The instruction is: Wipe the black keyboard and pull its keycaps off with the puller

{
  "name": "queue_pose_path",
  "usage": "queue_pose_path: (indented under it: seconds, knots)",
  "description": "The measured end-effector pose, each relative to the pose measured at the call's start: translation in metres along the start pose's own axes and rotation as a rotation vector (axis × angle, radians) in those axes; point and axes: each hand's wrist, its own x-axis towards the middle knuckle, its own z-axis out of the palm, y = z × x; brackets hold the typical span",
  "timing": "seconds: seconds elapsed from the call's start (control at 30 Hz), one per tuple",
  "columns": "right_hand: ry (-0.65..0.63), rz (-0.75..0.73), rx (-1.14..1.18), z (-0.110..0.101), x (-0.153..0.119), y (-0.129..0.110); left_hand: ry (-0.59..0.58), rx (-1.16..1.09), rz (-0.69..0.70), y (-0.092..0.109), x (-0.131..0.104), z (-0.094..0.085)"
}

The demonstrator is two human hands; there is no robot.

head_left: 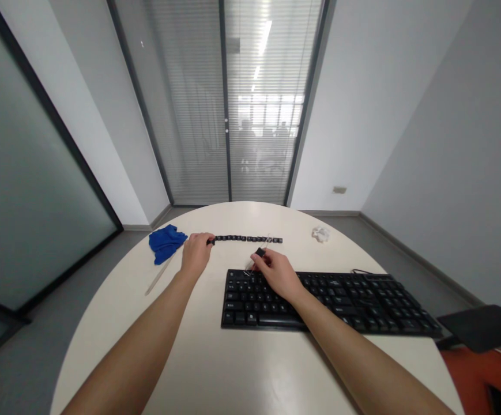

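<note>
A row of small black keycaps point(250, 238) lies across the table beyond the keyboard. My left hand point(195, 253) is at the row's left end, its fingers closed on a black keycap point(210, 241). Above the upper left part of the black keyboard point(271, 320), my right hand point(281, 274) is closed around what looks like a wire keycap puller point(247, 271). Thin wire shows below and above those fingers, and a small black piece point(260, 252) shows at their tips. Whether that piece is part of the puller or a loose keycap, I cannot tell.
A crumpled blue cloth point(166, 243) lies left of my left hand, with a thin pale stick point(158, 276) beside it. Crumpled white material point(320, 234) sits at the right. The round white table point(215, 369) has a dark chair point(486, 325) at its right.
</note>
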Motion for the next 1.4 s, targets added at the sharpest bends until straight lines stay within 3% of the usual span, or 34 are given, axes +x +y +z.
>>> queue_pose_path:
  seconds: [0.2,0.37,0.43,0.6,0.83,1.13,1.33,1.4]
  knots:
    - [0.022,-0.007,0.016,-0.003,-0.001,-0.004,0.022,-0.008,0.018,0.006,-0.002,-0.003]
    - [-0.051,-0.057,-0.018,-0.015,-0.003,-0.011,0.034,-0.197,0.094,0.030,-0.011,-0.008]
    - [-0.116,-0.072,-0.038,-0.019,-0.004,-0.014,-0.054,-0.330,0.152,0.041,-0.016,-0.011]
    - [-0.213,-0.107,-0.081,-0.027,-0.007,-0.017,-0.414,-0.526,0.317,0.059,-0.025,-0.024]
    - [-0.308,-0.201,-0.225,-0.038,-0.011,-0.022,-0.632,-0.482,0.348,0.075,-0.026,-0.046]
    - [-0.261,-0.181,-0.253,-0.034,-0.008,-0.011,-0.725,-0.517,0.384,0.081,-0.025,-0.057]
    - [-0.286,-0.409,-0.407,-0.030,-0.010,-0.013,-0.733,-0.492,0.414,0.081,-0.023,-0.053]
    - [-0.261,-0.402,-0.391,-0.028,-0.010,-0.013,-0.738,-0.483,0.405,0.081,-0.022,-0.054]
